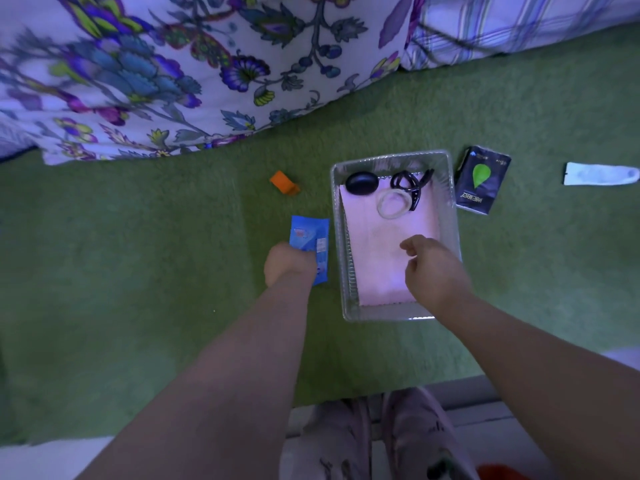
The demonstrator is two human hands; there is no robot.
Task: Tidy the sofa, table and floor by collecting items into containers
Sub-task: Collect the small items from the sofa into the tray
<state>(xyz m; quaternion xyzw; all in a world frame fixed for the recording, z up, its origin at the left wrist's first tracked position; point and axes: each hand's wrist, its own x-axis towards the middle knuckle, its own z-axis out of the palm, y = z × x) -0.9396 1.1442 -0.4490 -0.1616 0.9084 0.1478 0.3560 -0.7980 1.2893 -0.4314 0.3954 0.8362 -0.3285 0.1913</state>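
So the big green surface [138, 271] takes up most of the shot, with a floral purple cover [156, 81] bunched along the far edge and some plaid fabric [519, 26] in the far right corner. In the middle is a clear plastic tray [337, 237] lined with a pink cloth [381, 258]. The right hand [434, 268] hovers over the near end of the tray, fingers [412, 242] loosely curled with nothing in them as far as I can see. The left hand [287, 265] is just left of the tray, its fingers closed on the near end of a blue packet [310, 237]. A black packet with a green leaf [481, 180] lies just right of the tray, and a white packet [599, 173] further right. Inside the tray's far end are a black oval thing [362, 182], a black clip [410, 185] and a clear ring [393, 204]. A little orange piece [284, 182] lies left of the tray.
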